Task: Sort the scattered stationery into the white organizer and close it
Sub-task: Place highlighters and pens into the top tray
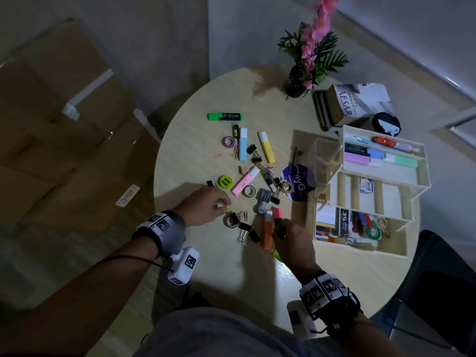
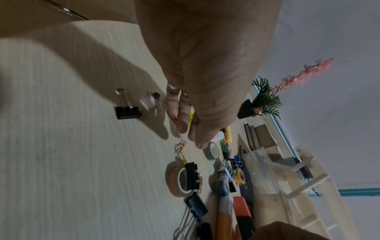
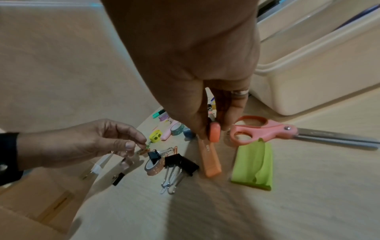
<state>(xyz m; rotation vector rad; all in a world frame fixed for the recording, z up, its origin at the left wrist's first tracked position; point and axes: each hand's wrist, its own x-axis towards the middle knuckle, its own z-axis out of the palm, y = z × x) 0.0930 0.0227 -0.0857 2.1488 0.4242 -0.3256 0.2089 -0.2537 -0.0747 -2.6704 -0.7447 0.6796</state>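
Head view, my left hand (image 1: 206, 206): it hovered at the near left of the round table (image 1: 195, 140); thumb and forefinger were pinched together on a chain of paper clips (image 1: 228, 208) trailing toward a binder clip (image 1: 232, 218)
Head view, my right hand (image 1: 291, 235): its fingers were curled round the cap end of a coral highlighter (image 1: 277, 213), just beside the orange highlighter (image 1: 267, 231) lying flat
Head view, white organizer (image 1: 422, 173): it stood open at the right of the table, its tiers fanned out, pens and highlighters in the far tray, small bits in the near one; much stationery was still scattered left of it, so I judged the task less than half done
Left wrist view: my fingertips (image 2: 182, 128) nipped the top clip; the linked clips (image 2: 180, 151) hung down to a black binder clip sitting on a roll of tape (image 2: 179, 180)
Right wrist view: two fingers clamped the coral highlighter (image 3: 214, 134) end-on; pink scissors (image 3: 265, 129) and green sticky notes (image 3: 254, 168) lay to the right, near the organizer's wall (image 3: 320, 84)
Risk, clips: the chain looked snagged at the binder clip, so lifting could have dragged clip and tape along, or the links could have parted and scattered
Risk, highlighter: held only at one end, it could have swung or slipped on the way to the tray
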